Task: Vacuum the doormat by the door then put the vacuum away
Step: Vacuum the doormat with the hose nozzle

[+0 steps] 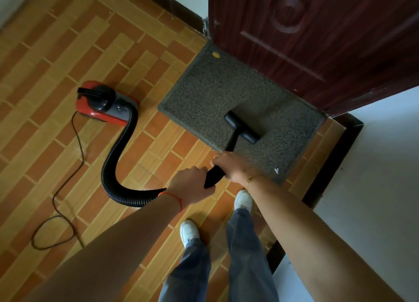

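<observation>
- Leftmost, a thin black power cord (59,189) loops over the brick-patterned tile floor (45,59) and runs up to the canister.
- Vacuum canister (106,102): red and grey body with a black carry handle, sitting on the tiles, well apart from the doormat's left edge.
- Ribbed black hose (118,156) leaves the grey end of the canister, curves down and then right, passing behind the left wrist.
- Left hand (191,185): fingers curled together round the lower, wider end of the black wand (214,176); red string on that wrist.
- Right hand (231,165): grips the wand just above the left hand, fingers wrapped over it, knuckles toward the camera; fingertips hidden, so exact contact cannot be told. Thin gold bracelet on the wrist.
- Wand slopes up from the hands to the black floor nozzle (242,127), which lies flat on the doormat (204,90), near the mat's front edge and roughly mid-width.
- Doormat: dark speckled rectangle, far edge against the dark red-brown door (317,34). A small yellow speck (215,55) lies near its far left corner, a small white speck (276,170) near its near right corner.
- Below the hands: two white shoes and blue jeans, standing on the tiles just before the mat.
- Right: white wall (374,165) with dark skirting.
</observation>
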